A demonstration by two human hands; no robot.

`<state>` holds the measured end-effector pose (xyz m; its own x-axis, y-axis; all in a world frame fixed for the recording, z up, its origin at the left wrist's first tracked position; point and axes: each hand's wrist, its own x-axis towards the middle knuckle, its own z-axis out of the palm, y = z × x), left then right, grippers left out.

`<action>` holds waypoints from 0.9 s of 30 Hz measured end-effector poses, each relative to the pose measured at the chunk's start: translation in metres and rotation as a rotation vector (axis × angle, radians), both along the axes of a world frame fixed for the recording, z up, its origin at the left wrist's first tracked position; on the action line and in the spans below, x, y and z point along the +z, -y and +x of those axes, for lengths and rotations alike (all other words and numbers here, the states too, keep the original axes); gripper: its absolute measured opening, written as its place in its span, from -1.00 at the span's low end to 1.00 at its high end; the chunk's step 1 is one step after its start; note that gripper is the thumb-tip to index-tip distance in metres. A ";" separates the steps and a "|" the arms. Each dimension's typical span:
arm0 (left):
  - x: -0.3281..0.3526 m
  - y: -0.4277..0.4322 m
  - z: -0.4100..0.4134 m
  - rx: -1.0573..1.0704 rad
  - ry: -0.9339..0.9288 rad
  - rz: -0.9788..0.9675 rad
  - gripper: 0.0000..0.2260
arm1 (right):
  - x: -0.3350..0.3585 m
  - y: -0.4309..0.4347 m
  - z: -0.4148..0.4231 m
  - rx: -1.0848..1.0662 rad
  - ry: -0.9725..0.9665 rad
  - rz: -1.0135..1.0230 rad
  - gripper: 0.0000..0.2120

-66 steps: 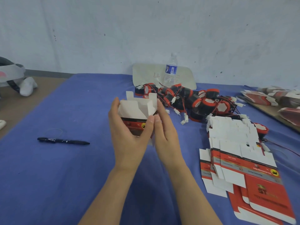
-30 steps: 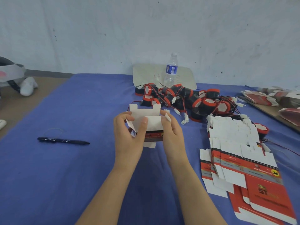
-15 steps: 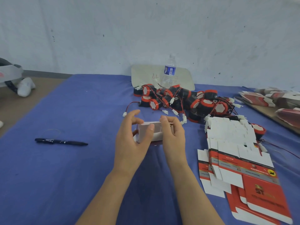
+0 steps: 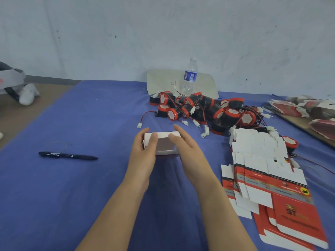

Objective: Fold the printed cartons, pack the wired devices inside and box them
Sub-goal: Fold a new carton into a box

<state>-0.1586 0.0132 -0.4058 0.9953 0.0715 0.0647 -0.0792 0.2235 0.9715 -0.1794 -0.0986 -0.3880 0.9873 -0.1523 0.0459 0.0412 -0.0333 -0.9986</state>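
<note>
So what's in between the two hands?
A folded white carton: the left hand grips one end, the right hand touches the other. Head view.

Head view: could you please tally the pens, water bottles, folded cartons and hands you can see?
pen: 1
water bottle: 1
folded carton: 1
hands, left hand and right hand: 2
Total: 5
</note>
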 end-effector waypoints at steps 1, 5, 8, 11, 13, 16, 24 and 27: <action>-0.001 0.000 0.000 -0.008 0.014 0.036 -0.76 | 0.000 0.001 0.001 -0.008 -0.018 0.051 -0.63; -0.002 0.001 -0.002 0.011 0.074 0.194 -0.76 | -0.002 0.002 0.005 -0.078 -0.110 0.082 -0.60; -0.004 0.000 -0.001 0.053 0.096 0.300 -0.69 | -0.005 0.004 0.006 -0.168 -0.065 -0.080 -0.59; -0.007 0.000 -0.001 0.060 0.131 0.347 -0.61 | -0.007 0.008 0.006 -0.223 0.009 -0.243 -0.69; -0.009 0.000 0.000 0.066 0.135 0.374 -0.57 | -0.010 0.009 0.007 -0.258 0.025 -0.325 -0.70; -0.010 0.001 -0.002 0.106 0.149 0.433 -0.55 | -0.013 0.008 0.008 -0.335 0.062 -0.381 -0.68; -0.009 0.001 -0.001 0.065 0.177 0.423 -0.60 | -0.012 0.008 0.007 -0.212 0.134 -0.440 -0.66; -0.010 -0.009 0.005 0.101 0.113 0.360 -0.60 | -0.009 0.006 0.005 0.008 0.072 -0.200 -0.59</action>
